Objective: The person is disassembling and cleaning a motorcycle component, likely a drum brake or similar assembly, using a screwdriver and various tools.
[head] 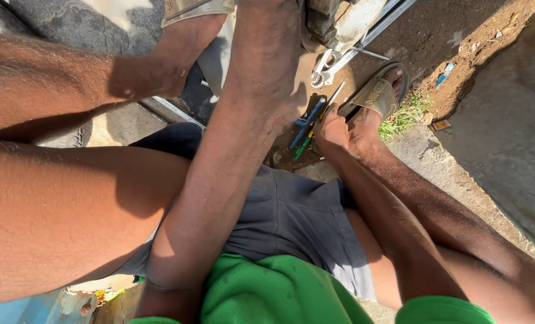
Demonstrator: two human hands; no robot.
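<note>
My left hand (267,66) reaches up the middle of the view and presses against a metal machine part (339,24) at the top edge; its fingers are hidden in shadow. My right hand (330,131) is down on the ground by my sandalled right foot (378,96), fingers curled around a thin shiny metal tool (334,96) that sticks up from the fist. Blue-handled pliers (306,120) and a green-handled tool (302,147) lie just left of that hand. A silver spanner (322,69) hangs on the machine above them.
My bare left leg (69,204) fills the left side, and my left foot in a sandal (189,30) rests at the top. A concrete slab (507,132) and a tuft of grass (402,117) lie to the right. Dirt with litter (444,75) lies beyond.
</note>
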